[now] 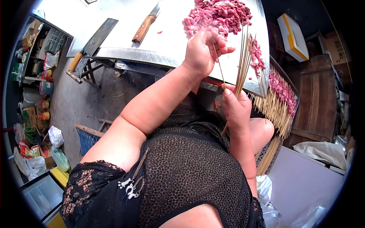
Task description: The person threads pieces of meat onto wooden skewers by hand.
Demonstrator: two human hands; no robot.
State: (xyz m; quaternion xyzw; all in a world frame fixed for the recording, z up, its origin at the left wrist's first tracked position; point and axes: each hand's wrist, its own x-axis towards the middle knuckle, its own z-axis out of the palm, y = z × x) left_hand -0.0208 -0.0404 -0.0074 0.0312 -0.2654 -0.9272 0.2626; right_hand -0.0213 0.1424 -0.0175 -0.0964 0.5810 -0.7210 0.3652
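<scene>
on the table (pixel 163 45), from left to right: cleaver (pixel 100 36), handle out past the near edge; knife (pixel 146 27); meat pile (pixel 218 15); near the right edge, smaller meat heap (pixel 257 57). at the near side of the meat pile, left hand (pixel 203 51); to its right and closer in, right hand (pixel 237 108), with skewer bundle (pixel 243 70) in it. between both hands, single skewer (pixel 220 68). just right of the table, rows of meat skewers (pixel 282 93); nearer, loose sticks (pixel 269 154). farther right, box (pixel 287 32), with wooden board (pixel 315 95) closer. far left, shelf (pixel 35 78); nearer, bags (pixel 55 136), then container (pixel 60 176).
</scene>
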